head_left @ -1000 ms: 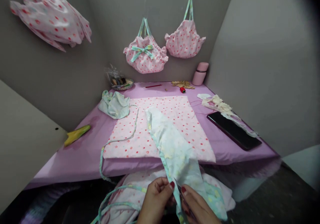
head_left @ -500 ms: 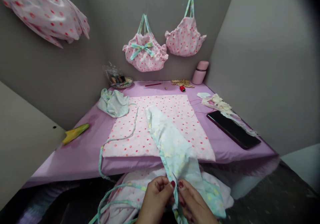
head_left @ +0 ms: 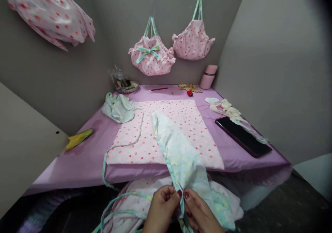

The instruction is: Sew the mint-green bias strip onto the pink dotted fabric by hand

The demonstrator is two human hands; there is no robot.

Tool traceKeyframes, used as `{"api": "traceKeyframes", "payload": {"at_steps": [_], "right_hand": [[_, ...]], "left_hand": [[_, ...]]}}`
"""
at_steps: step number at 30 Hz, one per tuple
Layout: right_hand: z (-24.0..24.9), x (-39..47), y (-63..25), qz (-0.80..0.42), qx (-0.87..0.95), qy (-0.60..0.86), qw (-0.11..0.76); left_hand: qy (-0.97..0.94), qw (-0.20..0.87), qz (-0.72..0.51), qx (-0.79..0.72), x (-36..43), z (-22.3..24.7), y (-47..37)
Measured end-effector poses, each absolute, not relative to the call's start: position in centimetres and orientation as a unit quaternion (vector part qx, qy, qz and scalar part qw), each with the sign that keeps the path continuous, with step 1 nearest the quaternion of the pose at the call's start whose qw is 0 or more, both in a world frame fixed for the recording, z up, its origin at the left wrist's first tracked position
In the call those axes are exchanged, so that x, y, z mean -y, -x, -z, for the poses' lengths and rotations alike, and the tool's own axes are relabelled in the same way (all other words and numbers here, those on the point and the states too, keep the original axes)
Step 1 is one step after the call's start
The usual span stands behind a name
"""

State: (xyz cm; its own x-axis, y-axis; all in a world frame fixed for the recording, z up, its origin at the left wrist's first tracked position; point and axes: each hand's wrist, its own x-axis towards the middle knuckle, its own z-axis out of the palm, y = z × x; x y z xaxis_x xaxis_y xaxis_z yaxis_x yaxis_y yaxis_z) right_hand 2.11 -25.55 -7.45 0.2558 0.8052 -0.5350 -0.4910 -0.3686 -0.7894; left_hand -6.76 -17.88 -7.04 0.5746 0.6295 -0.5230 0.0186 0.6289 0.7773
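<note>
A pale mint fabric piece (head_left: pixel 178 150) with a narrow folded, patterned edge reaches from the table down to my lap. My left hand (head_left: pixel 163 205) pinches that folded edge between thumb and fingers. Close beside it, my right hand (head_left: pixel 199 208) is closed at the same edge, thumb against fingers; a thin dark sliver shows near the fingertips, too small to name. Under the mint piece lies a pink dotted cloth (head_left: pixel 181 122) on the table. More dotted fabric (head_left: pixel 124 219) and mint straps (head_left: pixel 121 210) gather in my lap.
The purple-covered table (head_left: pixel 85 163) carries a crumpled mint cloth (head_left: pixel 119 108), a yellow-green peel-like object (head_left: pixel 79 139), a black phone (head_left: pixel 242 137), lace scraps (head_left: pixel 225 106), a red thread spool (head_left: pixel 190 93) and a pink flask (head_left: pixel 208 77). Dotted garments (head_left: pixel 153 56) hang ahead.
The whole view has shifted slightly. My hands stay at the folded edge, with the right fingertips a little differently placed.
</note>
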Motion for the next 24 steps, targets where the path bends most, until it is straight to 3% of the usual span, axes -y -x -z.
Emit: {"api": "traceKeyframes", "payload": {"at_steps": [24], "right_hand": [[7.74, 25.46, -1.94, -0.605, 0.099, 0.563, 0.554]], "left_hand": [[-0.391, 0.795, -0.180, -0.428, 17.97, 6.70, 6.84]]}}
